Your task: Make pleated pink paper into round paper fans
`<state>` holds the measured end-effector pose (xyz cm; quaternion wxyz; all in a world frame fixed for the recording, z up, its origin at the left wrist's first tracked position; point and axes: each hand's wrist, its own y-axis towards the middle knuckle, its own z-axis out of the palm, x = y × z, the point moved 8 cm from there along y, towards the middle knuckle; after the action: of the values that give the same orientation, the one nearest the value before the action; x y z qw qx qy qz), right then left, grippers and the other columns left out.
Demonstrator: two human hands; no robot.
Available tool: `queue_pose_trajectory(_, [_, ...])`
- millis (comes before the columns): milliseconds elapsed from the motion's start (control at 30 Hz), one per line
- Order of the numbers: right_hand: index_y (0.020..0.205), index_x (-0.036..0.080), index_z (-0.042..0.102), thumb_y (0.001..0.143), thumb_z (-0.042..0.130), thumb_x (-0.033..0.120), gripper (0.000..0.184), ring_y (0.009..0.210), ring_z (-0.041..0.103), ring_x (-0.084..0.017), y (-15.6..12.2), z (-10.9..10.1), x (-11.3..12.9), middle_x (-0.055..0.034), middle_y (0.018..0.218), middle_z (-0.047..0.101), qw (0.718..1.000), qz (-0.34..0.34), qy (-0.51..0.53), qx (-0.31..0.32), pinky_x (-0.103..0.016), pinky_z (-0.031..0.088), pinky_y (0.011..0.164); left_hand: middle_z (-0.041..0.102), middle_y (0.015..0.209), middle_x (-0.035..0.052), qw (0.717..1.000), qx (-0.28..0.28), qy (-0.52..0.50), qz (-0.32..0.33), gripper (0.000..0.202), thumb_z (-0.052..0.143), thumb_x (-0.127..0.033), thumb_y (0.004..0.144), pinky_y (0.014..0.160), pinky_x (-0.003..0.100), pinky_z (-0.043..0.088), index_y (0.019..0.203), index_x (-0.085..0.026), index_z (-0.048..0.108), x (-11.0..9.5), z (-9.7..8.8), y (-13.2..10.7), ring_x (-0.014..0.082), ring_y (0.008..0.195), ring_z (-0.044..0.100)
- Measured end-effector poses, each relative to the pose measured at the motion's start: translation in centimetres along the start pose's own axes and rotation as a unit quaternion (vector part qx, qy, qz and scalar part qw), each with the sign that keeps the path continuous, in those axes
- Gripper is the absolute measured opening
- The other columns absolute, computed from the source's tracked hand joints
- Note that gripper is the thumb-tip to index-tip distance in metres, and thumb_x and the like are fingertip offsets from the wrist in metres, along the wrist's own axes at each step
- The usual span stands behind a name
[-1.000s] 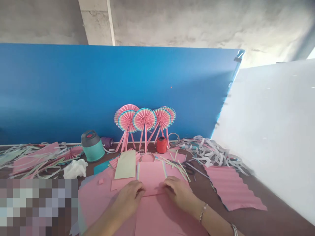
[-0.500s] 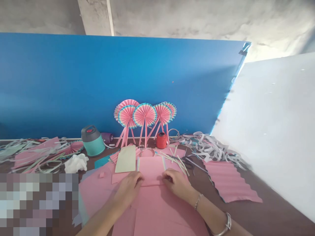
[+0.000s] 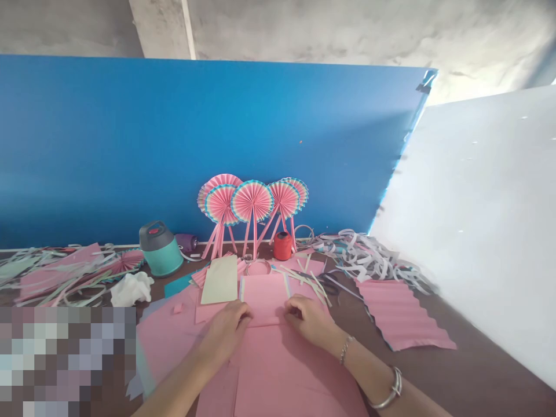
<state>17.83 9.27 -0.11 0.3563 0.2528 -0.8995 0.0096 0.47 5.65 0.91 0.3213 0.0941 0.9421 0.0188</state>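
My left hand [image 3: 226,336] and my right hand [image 3: 309,319] both rest on a pink paper sheet [image 3: 264,298] in front of me, fingers curled and pressing its lower folded edge from either side. That sheet lies on a bigger pink sheet [image 3: 278,376] spread over the brown table. A pale green paper piece [image 3: 220,281] lies just left of it. Several finished pink paper fans on sticks [image 3: 252,202] lean against the blue board [image 3: 130,145] at the back.
A teal flask [image 3: 160,249], a purple object [image 3: 186,242] and a red thread spool [image 3: 282,246] stand by the board. A pleated pink sheet [image 3: 402,315] lies at right near curled paper strips [image 3: 373,258]. Crumpled white paper [image 3: 130,288] and more scraps lie left. A white panel [image 3: 486,220] closes the right side.
Both hands have stayed on the pink sheet's fold, shifting only slightly. The view has tipped a little, so everything sits higher in frame than before.
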Motion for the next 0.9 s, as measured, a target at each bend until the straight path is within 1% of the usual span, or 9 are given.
queue_pose_trajectory(133, [0.075,0.017,0.059,0.074,0.049,0.005,0.015,0.068,0.053,-0.014,-0.2,0.1,0.1,-0.0016,0.077,0.059,1.000,-0.007,-0.016,0.003,-0.023,0.039,0.062,0.062,0.089,0.0037,0.999,0.020,0.040,0.015,0.023,0.037,-0.018,0.086,0.079,0.030,0.043,0.082,-0.021,0.060,-0.5,0.1,-0.2,0.0185,0.089,0.056])
queue_pose_trajectory(233, [0.088,0.018,0.060,0.078,0.048,0.006,0.019,0.082,0.053,-0.017,-0.6,0.0,1.2,-0.0043,0.090,0.059,0.996,-0.047,-0.082,0.000,-0.026,0.038,0.070,0.058,0.096,0.0036,0.992,0.023,0.117,0.041,0.028,0.035,-0.017,0.090,0.077,0.029,0.041,0.093,-0.023,0.062,-1.1,0.2,-0.4,0.0191,0.094,0.052])
queue_pose_trajectory(300, [0.095,0.019,0.061,0.076,0.050,0.004,0.027,0.089,0.050,-0.019,-0.8,0.2,2.1,-0.0055,0.097,0.058,0.983,-0.081,-0.166,0.011,-0.029,0.035,0.073,0.055,0.100,0.0029,0.982,0.027,0.172,0.068,0.032,0.036,-0.013,0.089,0.075,0.029,0.039,0.101,-0.028,0.062,-1.9,0.5,-0.6,0.0196,0.096,0.049])
queue_pose_trajectory(367, [0.099,0.020,0.062,0.074,0.051,0.002,0.032,0.089,0.048,-0.020,-1.0,0.9,3.0,-0.0064,0.100,0.058,0.963,-0.115,-0.240,0.038,-0.031,0.032,0.072,0.053,0.101,0.0028,0.971,0.038,0.214,0.104,0.042,0.036,-0.007,0.087,0.075,0.029,0.038,0.110,-0.033,0.060,-2.9,1.0,-0.8,0.0197,0.096,0.047])
queue_pose_trajectory(467, [0.100,0.020,0.063,0.078,0.051,0.004,0.030,0.089,0.047,-0.020,-1.2,1.9,3.8,-0.0069,0.098,0.058,0.943,-0.159,-0.281,0.076,-0.033,0.029,0.072,0.053,0.101,0.0038,0.956,0.056,0.242,0.156,0.047,0.036,-0.004,0.087,0.078,0.030,0.036,0.115,-0.033,0.059,-3.9,1.5,-1.0,0.0199,0.096,0.046])
queue_pose_trajectory(533, [0.098,0.021,0.064,0.080,0.051,0.007,0.027,0.089,0.047,-0.020,-1.2,2.1,3.9,-0.0061,0.095,0.059,0.941,-0.165,-0.281,0.091,-0.034,0.028,0.072,0.054,0.098,0.0042,0.953,0.063,0.243,0.171,0.045,0.037,-0.004,0.087,0.078,0.031,0.035,0.112,-0.032,0.062,-4.0,1.6,-1.0,0.0200,0.095,0.046])
queue_pose_trajectory(600, [0.095,0.021,0.065,0.079,0.054,0.010,0.023,0.088,0.048,-0.020,-1.2,1.9,3.7,-0.0054,0.093,0.060,0.941,-0.163,-0.280,0.102,-0.034,0.028,0.071,0.055,0.097,0.0042,0.955,0.063,0.239,0.166,0.045,0.038,-0.001,0.084,0.076,0.031,0.034,0.104,-0.030,0.066,-3.6,1.3,-0.9,0.0198,0.093,0.047])
queue_pose_trajectory(733, [0.085,0.018,0.066,0.077,0.056,0.016,0.013,0.087,0.049,-0.021,-1.3,0.9,3.5,-0.0065,0.090,0.062,0.938,-0.152,-0.293,0.106,-0.035,0.029,0.072,0.057,0.092,0.0045,0.963,0.053,0.222,0.141,0.044,0.039,0.005,0.074,0.071,0.033,0.032,0.075,-0.025,0.071,-2.5,0.1,-0.6,0.0199,0.086,0.046])
queue_pose_trajectory(900, [0.081,0.015,0.064,0.080,0.051,0.015,0.013,0.083,0.052,-0.021,-1.3,0.6,3.1,-0.0097,0.087,0.062,0.928,-0.146,-0.328,0.103,-0.035,0.032,0.073,0.060,0.085,0.0041,0.968,0.036,0.218,0.124,0.043,0.041,0.006,0.065,0.070,0.034,0.033,0.066,-0.025,0.071,-1.5,-0.6,-0.1,0.0202,0.084,0.047])
